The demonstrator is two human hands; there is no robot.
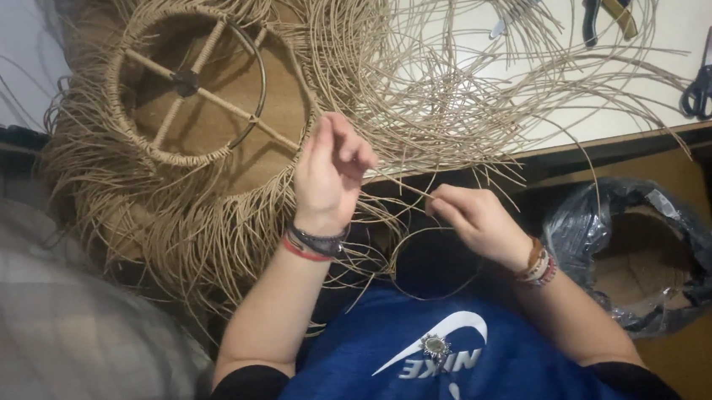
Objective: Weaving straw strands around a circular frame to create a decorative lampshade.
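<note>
Wicker lampshade (pixel 191 145) is the biggest thing in front of you: a woven cane piece w/ a round metal ring and wrapped cross-spokes at its top, lying on its side half on the pale worktable (pixel 698 29) and half over your lap, shaggy w/ loose ends all round. Next down in size, a fan of loose cane strands (pixel 466 90) spreads across the table edge to the right of it, tangled and overlapping. Below the table on your right sits a black plastic bag (pixel 640 254) w/ more brown material inside. Far side of the table: pliers (pixel 607 2) w/ yellow handles, black scissors (pixel 702 84), both well apart from your hands. Your left hand (pixel 329 177) is raised by the shade's rim, fingers curled in a pinch on a single cane strand (pixel 405 183); your right hand (pixel 476 216) is lower, near your chest, also closed in a pinch on what looks like the same strand, tho the exact contact is too fine to tell. Risks as I judge them: pull too hard or bend too sharply btwn the two pinches and the thin cane could kink or snap; the springy ends are close to your face and could flick up; the strand may snag in the tangle and drag neighbours out of the weave; the shade could slide off your lap since neither hand steadies it.
</note>
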